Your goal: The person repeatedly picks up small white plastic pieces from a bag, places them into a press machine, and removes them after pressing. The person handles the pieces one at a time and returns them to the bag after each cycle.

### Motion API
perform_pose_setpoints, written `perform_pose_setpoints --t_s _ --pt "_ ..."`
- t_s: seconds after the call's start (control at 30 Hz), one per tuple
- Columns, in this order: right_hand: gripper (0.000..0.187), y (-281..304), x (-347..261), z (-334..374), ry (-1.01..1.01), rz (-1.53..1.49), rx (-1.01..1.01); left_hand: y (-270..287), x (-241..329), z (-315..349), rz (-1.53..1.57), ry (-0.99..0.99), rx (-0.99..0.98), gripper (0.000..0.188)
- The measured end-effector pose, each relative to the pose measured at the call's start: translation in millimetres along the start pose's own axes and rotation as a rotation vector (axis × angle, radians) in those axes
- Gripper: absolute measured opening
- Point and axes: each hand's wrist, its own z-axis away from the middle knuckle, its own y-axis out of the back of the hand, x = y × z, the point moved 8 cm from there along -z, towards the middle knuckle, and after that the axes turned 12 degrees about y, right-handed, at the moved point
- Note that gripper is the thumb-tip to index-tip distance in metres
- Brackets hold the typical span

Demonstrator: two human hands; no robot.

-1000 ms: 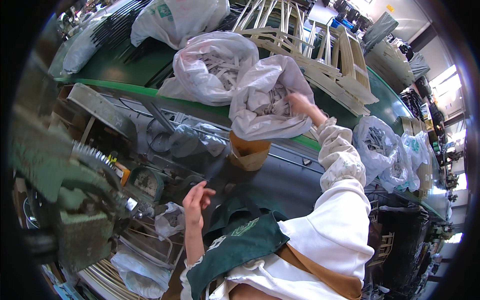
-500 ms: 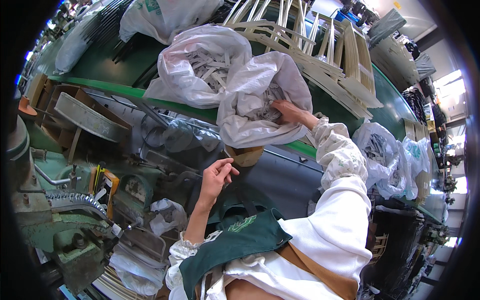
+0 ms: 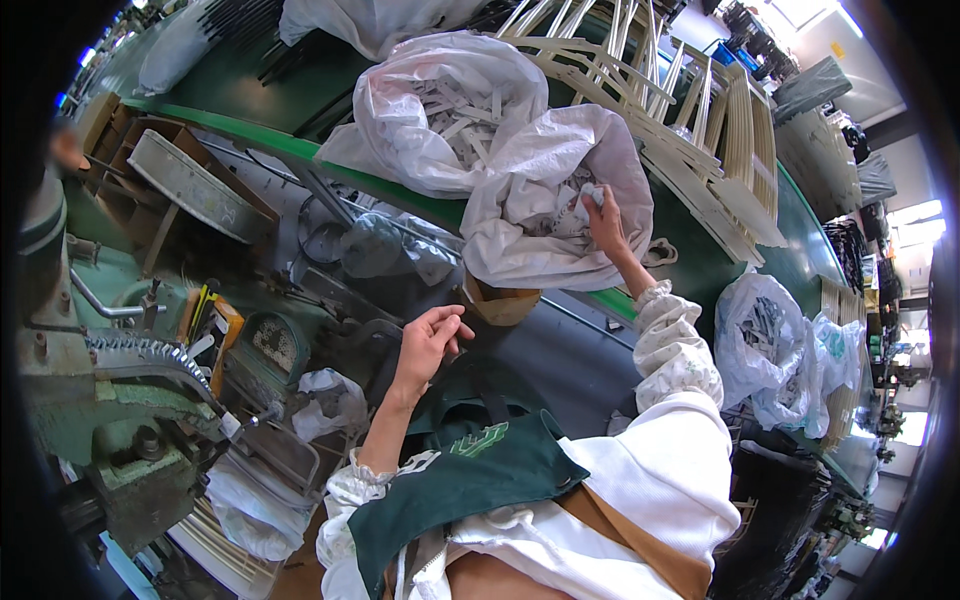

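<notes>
My right hand (image 3: 607, 225) is over the nearer white plastic bag (image 3: 500, 245), its fingers closed around a small bunch of pale grey flat pieces (image 3: 591, 194). More such pieces (image 3: 565, 218) lie inside that bag, partly under its folds. Against it on the far left rests another white bag (image 3: 375, 110), its mouth wide, with many flat light strips (image 3: 465, 120) in it. My left hand (image 3: 430, 345) hangs in front of the bench, loosely curled with its fingers a little apart and nothing in it.
Both bags sit on a green bench (image 3: 240, 130). Cream-coloured frames (image 3: 710, 160) are piled behind them on the right. Another bag of pieces (image 3: 760, 325) stands farther right. A green machine (image 3: 140, 440) with a toothed metal arc is at my left. Below the bags is a cardboard box (image 3: 502, 303).
My right hand has lifted from among the pieces, with a small bunch now showing in its fingers. The left hand stays nearly where it was. The whole view has shifted slightly.
</notes>
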Motion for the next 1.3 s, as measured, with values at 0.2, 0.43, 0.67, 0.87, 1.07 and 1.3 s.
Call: perform_pose_setpoints --t_s 0.2,0.43,0.67,0.87,1.07,1.3 --pt "0.019 17.0 39.8 4.3 -0.385 -0.293 0.295 -15.8 -1.4 0.4 0.019 0.012 -0.080 0.025" --pt "0.022 -57.7 -37.1 28.8 -0.565 -0.792 0.053 14.2 -5.8 18.8 0.011 -0.042 0.030 0.026" --pt "0.022 -239.3 -197.0 155.1 -0.635 -1.001 -0.611 73.5 -15.1 69.6 0.304 -0.192 0.329 0.025" --pt "0.017 -295.7 -238.3 240.3 -0.711 -0.685 -0.958 120.4 -67.4 158.6 0.131 -0.171 0.689 0.013" --pt "0.018 -314.5 -236.8 292.6 -0.594 -0.570 -1.085 107.4 -138.4 195.6 0.226 0.011 0.685 0.020" --pt "0.021 -327.6 -236.9 289.2 -0.968 -0.669 -0.984 135.8 -161.4 213.5 0.857 -0.228 0.773 0.019"
